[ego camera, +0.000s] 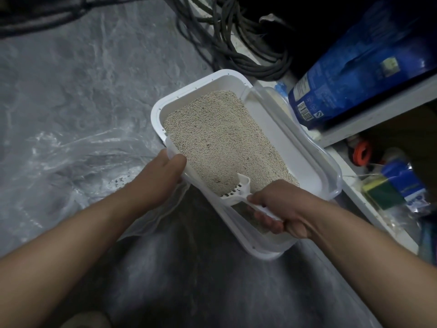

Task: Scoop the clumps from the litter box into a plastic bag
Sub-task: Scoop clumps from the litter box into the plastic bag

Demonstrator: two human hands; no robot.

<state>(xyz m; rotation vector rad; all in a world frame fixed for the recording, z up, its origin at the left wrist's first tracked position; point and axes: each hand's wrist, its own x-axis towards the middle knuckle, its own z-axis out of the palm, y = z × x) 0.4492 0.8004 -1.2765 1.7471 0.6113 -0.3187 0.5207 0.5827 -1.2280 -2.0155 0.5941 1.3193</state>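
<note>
Grey mottled concrete floor [78, 74] underfoot in the head view, dim toward the bottom edge, with a tangle of dark cables [238, 43] at the top running out of frame. To the right, a white shelf [369, 117] carrying a blue bag [369, 67], its label too blurred to read; below it, small items in blue, green and orange, hard to make out and cut by the right edge.

White litter box [305, 159] lying diagonally across the middle, filled with pale beige litter [220, 138]. No distinct clumps discernible in the granules. Clear plastic bag [71, 159] crumpled on the floor just left of the box, its outline hard to follow against the grey; a few dark specks visible inside.

Left hand [163, 176] clamped on the box's near-left rim, thumb curled over the edge, other fingers hidden beneath. Right hand [279, 207] wrapped around the handle of a white slotted scoop [238, 190], most of the handle hidden inside the fist. Scoop head dug into the near end of the litter, just ahead of the right hand's knuckles, heaped with granules.
</note>
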